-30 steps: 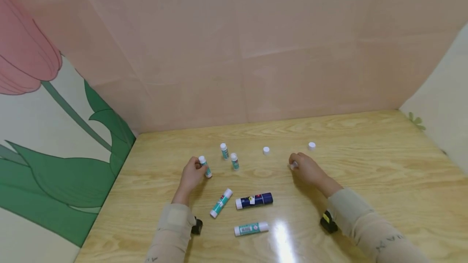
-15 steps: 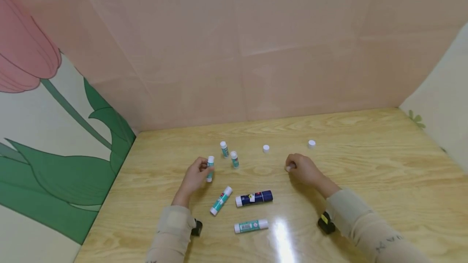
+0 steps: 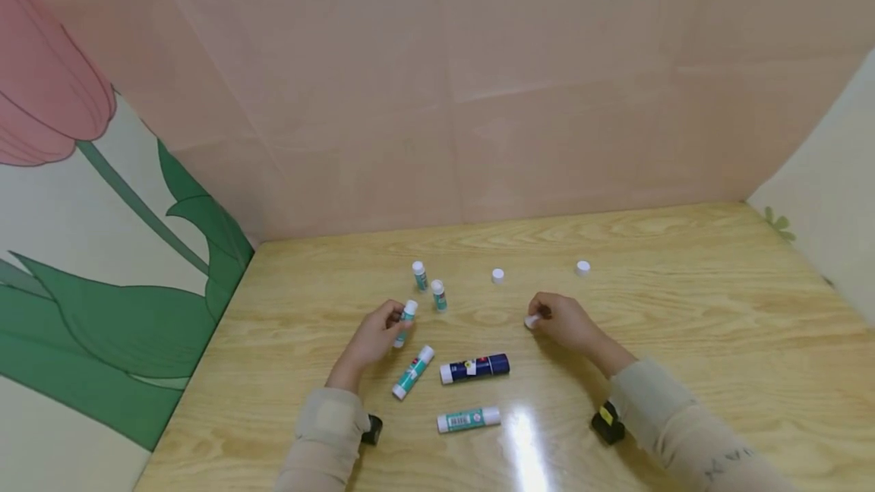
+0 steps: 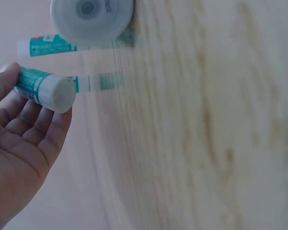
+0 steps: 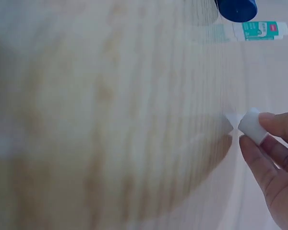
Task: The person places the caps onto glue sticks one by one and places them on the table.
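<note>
My left grip point(image 3: 374, 334) holds a teal glue stick point(image 4: 47, 89) beyond the left end of the navy glue stick point(image 3: 475, 368), my right grip point(image 3: 563, 323) pinches a white cap point(image 5: 252, 126) beyond its right end, and work appears partway: two loose caps point(image 3: 497, 275) lie farther beyond, while two teal sticks point(image 3: 413, 373) lying near it seem capped.

Head camera, high, looked down toward twelve o'clock over the tabletop point(image 3: 683, 279), both wrist cameras tipped sideways and close, left hand point(image 4: 21, 141) at eight o'clock, right hand point(image 5: 282, 189) at four, held glue stick point(image 4: 34, 85) shared by head and left wrist views, white cap point(image 5: 252, 126) by head and right.
</note>
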A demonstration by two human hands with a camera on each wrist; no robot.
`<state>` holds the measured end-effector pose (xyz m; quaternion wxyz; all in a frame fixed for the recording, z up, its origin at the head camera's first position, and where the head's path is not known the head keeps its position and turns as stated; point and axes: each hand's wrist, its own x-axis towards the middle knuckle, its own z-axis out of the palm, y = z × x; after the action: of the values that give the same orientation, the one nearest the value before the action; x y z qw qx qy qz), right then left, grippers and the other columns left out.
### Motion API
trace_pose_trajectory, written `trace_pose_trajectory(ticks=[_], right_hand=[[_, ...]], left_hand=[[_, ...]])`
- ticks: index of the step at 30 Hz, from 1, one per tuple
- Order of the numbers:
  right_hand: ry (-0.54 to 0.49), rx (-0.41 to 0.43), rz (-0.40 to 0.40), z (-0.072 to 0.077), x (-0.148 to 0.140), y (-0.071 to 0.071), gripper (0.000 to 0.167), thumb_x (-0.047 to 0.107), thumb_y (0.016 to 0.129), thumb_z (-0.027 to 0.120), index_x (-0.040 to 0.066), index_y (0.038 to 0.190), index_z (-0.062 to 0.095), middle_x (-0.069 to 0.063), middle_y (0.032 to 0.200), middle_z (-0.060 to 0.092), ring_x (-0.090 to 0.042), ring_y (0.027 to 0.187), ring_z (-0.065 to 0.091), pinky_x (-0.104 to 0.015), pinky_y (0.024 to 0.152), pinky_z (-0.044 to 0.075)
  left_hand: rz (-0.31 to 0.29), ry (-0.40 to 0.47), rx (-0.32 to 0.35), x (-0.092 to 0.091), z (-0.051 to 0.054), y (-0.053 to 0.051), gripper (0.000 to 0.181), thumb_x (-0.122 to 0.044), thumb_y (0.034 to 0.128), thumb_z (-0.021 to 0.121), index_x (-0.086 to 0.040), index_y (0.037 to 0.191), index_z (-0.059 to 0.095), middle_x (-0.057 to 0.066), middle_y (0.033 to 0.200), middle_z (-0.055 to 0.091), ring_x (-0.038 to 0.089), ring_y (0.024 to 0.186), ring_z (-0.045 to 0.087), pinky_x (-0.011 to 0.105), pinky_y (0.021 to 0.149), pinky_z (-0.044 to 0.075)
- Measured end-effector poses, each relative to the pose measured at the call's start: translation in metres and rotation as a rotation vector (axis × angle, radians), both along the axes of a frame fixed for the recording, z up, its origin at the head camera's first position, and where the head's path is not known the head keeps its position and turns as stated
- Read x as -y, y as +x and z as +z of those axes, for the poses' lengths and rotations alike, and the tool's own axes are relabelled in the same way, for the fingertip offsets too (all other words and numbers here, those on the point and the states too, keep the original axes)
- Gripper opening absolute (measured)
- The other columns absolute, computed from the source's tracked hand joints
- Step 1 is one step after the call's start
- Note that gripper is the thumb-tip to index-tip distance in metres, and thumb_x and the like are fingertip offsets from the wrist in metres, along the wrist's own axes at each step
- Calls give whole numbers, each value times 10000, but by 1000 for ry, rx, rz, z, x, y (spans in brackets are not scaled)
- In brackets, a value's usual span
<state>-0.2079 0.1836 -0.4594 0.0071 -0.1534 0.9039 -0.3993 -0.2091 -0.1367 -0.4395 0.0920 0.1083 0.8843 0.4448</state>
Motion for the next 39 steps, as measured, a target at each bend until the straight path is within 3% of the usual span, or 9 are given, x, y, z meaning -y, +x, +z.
trace_pose_trajectory(ticks=[4,12,22,31,39], right_hand=[[-53,27,4,-2,1,1,102,-17,743,627,42,759,544,-47,779,577,-213,776,537,-358,696,450],[-128,91,55,1,6,7,120,-65,738,604,30,780,545,-70,804,596,-241,799,564,-268,627,469],[-122,148,7,5,9,10,87,-3,761,613,38,819,562,-72,831,592,-232,804,554,-285,633,461],[-113,119,-8,4,12,9,93,-12,754,617,29,815,560,-65,813,579,-227,787,553,-298,648,460],[-188,65,52,7,13,12,108,1,753,622,55,795,539,-42,781,576,-195,751,553,-287,603,457]], left_hand=[[-33,18,7,-2,-1,1,192,-179,866,514,-57,1014,513,33,873,530,146,747,475,270,620,422],[-71,-2,7,-7,0,5,208,-203,869,499,-67,1027,503,14,871,533,137,751,478,267,628,424],[-82,-13,24,-11,2,8,213,-195,884,474,-73,1057,497,10,902,535,136,783,488,275,653,427],[-100,-5,40,-12,3,9,218,-185,896,451,-70,1077,489,31,960,543,158,849,505,294,696,430],[-126,-30,34,-16,3,11,225,-166,892,464,-52,1084,493,40,971,545,175,878,516,296,696,442]])
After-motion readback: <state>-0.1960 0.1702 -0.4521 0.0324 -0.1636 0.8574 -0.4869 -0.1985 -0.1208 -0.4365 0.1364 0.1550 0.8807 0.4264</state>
